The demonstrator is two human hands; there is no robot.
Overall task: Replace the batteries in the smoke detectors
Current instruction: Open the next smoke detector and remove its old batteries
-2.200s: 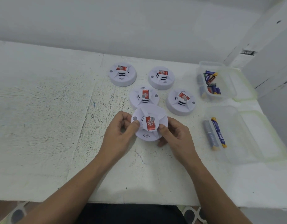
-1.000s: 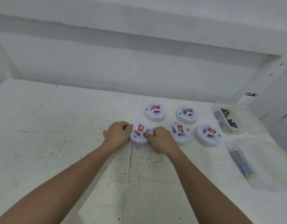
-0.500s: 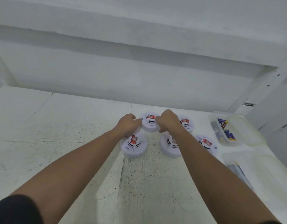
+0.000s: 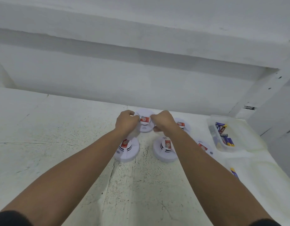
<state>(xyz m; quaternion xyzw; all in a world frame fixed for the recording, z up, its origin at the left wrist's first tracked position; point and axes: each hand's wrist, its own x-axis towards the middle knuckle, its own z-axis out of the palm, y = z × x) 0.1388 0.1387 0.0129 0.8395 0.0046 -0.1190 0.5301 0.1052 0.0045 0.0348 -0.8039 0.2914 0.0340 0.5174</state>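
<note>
White plastic smoke detector [image 4: 145, 123] is gripped between the fingers of both hands, above the far part of the table [image 4: 59, 144].

1. Grip. The left hand [image 4: 126, 123] curls round the left rim and the right hand [image 4: 163, 122] curls round the right rim. Both hands show their backs, so most fingertips are hidden behind the knuckles and the rim.
2. Contact with the table. The detector's lower edge is covered by the hands. It cannot be told whether it rests on the table or is raised.
3. Orientation. The domed, vented side with the red label [image 4: 145, 119] faces up and toward the camera. The body is a round disc with no long axis.
4. Other units. Nearer than the left fingers lies a second detector [image 4: 127, 150]. Nearer than the right fingers lies a third detector [image 4: 165, 150]. Both are label side up. Just right of the right fingers, a fourth detector [image 4: 181, 125] is part hidden by the right forearm, which also covers much of a fifth detector [image 4: 203, 146].
5. Supplies. Well right of the fingers, a clear container [image 4: 229, 149] holds loose batteries [image 4: 221, 128]. Their markings are too small to read. One more battery [image 4: 233, 171] shows only its end beside the forearm.
</note>
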